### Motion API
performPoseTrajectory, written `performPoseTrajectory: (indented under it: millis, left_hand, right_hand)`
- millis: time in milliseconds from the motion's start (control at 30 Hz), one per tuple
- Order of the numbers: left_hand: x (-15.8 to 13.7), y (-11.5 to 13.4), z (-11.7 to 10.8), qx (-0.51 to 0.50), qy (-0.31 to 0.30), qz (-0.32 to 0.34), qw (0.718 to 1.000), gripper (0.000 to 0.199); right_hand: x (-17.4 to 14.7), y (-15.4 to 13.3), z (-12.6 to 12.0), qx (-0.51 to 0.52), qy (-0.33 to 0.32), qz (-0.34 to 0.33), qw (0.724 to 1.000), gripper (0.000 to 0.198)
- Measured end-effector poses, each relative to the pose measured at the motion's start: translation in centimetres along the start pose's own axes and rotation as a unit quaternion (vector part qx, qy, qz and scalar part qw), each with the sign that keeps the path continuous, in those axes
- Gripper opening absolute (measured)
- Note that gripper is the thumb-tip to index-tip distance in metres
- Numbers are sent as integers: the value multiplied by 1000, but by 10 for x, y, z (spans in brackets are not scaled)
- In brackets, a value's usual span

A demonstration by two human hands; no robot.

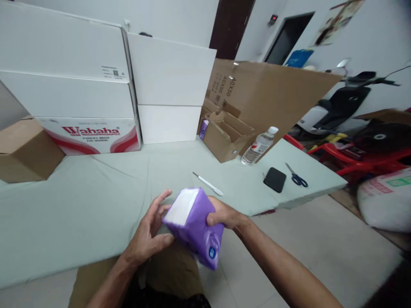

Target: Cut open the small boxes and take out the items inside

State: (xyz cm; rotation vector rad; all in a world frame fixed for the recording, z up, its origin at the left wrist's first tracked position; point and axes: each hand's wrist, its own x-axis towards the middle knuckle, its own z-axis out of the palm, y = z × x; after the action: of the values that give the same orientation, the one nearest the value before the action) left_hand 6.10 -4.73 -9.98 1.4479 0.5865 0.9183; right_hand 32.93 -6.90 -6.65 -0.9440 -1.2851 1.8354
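Observation:
A purple tissue pack with a white end is tilted in the air at the table's front edge. My right hand grips it from the right, thumb on the near purple side and the other fingers hidden behind. On its left, my left hand is open, thumb and fingers spread around the white end; whether a fingertip touches the pack I cannot tell. Just beyond the pack, a white craft knife lies on the pale green table.
White cartons and a Wahaha box line the back, with a brown box at left. An open cardboard box, a water bottle, a black square object and scissors stand or lie to the right.

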Motion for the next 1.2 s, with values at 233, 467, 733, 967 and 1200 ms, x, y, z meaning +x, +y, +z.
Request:
performPoseTrajectory:
  millis: [233,467,733,967,1200]
  left_hand:
    - [-2,-71,0,356,90,72,927,46]
    - [-6,-90,1,407,103,169,892,34]
    - [-6,-81,0,379,88,169,906,35]
    - [-6,-81,2,358,90,159,916,35]
    - [-3,-88,2,337,99,161,922,34]
  right_hand:
    - [-39,-8,-152,-46,431,-152,888,68]
    - [-41,-28,-243,-93,549,-155,816,59]
    - [-42,39,-236,-180,721,-117,659,55]
    - [-24,53,-211,-275,688,-98,665,51]
    - [-1,32,-219,-358,656,-35,663,48]
